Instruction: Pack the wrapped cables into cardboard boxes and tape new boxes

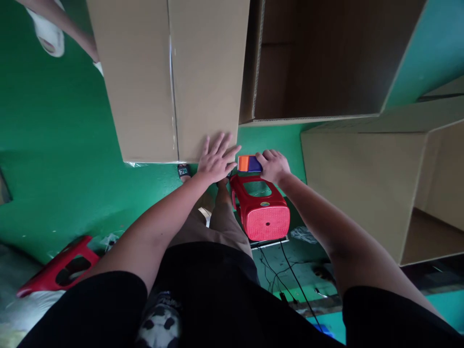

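My left hand [216,157] lies flat with fingers spread on the near corner of a closed cardboard box [170,77], whose top seam runs down the middle. My right hand [273,166] is curled around an orange and blue tape dispenser [248,164], held just right of that box's corner and above a red plastic stool [261,208]. My legs and black shorts fill the lower middle of the view.
An open cardboard box [326,58] stands behind on the right, another large open one [380,183] at the right. A second red stool [58,268] lies at lower left. Black cables [286,275] trail on the green floor. Another person's foot in a white sandal [49,34] is at top left.
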A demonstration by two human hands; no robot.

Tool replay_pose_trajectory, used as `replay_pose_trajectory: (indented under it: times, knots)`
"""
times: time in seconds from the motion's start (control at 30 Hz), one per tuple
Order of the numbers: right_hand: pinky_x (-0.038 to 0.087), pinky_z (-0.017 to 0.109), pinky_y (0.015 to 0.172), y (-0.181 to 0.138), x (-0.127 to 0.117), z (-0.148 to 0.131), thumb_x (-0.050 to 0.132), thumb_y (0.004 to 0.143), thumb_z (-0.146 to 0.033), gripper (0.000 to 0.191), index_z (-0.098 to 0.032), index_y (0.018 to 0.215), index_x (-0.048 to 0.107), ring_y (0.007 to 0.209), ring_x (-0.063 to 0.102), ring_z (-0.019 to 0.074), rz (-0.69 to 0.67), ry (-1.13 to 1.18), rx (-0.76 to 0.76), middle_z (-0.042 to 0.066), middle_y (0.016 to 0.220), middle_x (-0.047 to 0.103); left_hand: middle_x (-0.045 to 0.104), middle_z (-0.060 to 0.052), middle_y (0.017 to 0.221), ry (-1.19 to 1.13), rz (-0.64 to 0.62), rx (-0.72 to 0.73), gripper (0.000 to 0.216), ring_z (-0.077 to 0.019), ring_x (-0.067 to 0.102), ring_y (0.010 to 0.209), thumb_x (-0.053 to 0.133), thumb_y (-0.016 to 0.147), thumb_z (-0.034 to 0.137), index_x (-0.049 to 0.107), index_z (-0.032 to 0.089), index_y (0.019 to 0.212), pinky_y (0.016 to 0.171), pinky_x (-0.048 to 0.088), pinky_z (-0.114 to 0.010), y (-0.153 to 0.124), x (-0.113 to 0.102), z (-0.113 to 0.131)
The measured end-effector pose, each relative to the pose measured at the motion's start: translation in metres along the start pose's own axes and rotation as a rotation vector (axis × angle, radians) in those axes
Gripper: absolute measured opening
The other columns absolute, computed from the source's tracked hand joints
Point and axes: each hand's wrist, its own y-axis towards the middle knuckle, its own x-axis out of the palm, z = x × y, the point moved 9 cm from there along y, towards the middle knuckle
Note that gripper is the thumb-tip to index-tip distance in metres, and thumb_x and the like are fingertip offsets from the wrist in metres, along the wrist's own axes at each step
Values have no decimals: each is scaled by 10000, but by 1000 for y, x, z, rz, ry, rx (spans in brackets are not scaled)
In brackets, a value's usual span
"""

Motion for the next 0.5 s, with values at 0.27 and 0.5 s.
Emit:
replay_pose_trajectory:
  times: [0.27,0.5]
  knots:
    - [347,417,867,-24,2,24,615,862,-344,571,-73,1365,617,1002,496,327,4,7,71,202,1120,621,137,7,1799,38,7,-29,702,-303,15,1677,586,981,513,391,408,1647,1308,-151,-651,-5,1,-9]
    - [377,412,898,2,-18,-20,467,989,-229,471,-138,1438,574,1060,555,313,-95,-1,100,216,1234,645,90,32,1800,26,9,-53,714,-317,-6,1673,584,982,511,364,427,1656,1307,-155,-664,-4,2,-10]
